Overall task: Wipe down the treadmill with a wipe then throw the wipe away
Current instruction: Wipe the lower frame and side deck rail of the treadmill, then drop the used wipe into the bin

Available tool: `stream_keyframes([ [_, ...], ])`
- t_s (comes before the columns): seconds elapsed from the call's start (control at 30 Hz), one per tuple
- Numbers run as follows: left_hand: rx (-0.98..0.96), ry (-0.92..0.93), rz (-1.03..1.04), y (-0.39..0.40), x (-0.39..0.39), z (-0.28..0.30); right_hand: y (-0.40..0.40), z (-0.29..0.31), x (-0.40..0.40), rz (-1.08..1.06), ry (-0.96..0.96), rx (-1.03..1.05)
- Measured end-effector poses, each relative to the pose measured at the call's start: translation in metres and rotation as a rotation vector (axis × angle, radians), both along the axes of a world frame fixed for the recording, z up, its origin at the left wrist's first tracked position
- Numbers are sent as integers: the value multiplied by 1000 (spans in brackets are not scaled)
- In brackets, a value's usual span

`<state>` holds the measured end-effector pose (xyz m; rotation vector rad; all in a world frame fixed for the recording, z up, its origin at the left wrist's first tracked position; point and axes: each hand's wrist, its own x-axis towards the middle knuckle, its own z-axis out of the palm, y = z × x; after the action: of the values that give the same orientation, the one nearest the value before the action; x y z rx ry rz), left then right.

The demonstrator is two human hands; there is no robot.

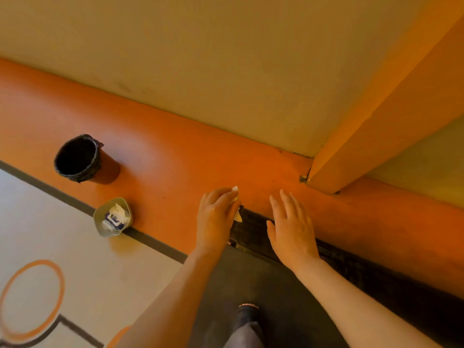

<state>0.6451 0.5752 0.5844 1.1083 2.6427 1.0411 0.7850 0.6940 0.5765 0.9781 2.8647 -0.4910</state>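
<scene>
Pinching a white wipe [237, 214] over the treadmill's [253, 234] far edge, the left hand [216, 217] curls while the right hand [292, 227] (fingers straight, slightly apart) hovers beside it.

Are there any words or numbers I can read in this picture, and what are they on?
None can be read.
The pack in the small grey tub has blue print: too blurred to read.
The black bin, the wipe under the left hand and the treadmill show no writing.
</scene>
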Motion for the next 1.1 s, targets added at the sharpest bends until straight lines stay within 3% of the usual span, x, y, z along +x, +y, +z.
stream_keyframes([
  [0.23, 45, 34, 29, -16, -24, 186, 6, 194, -23, -20, 15, -14],
  [0.43, 40, -20, 121, -52, -5, 276, -15, 290, -37, 43, 53, -61],
  [0.73, 42, 28, 314, -130, 5, 332, -86, 350, -49, 284, 52, -79],
  [1.1, 87, -45, 433, -251, -40, 348, -205, 362, -121, 469, 70, -85],
])
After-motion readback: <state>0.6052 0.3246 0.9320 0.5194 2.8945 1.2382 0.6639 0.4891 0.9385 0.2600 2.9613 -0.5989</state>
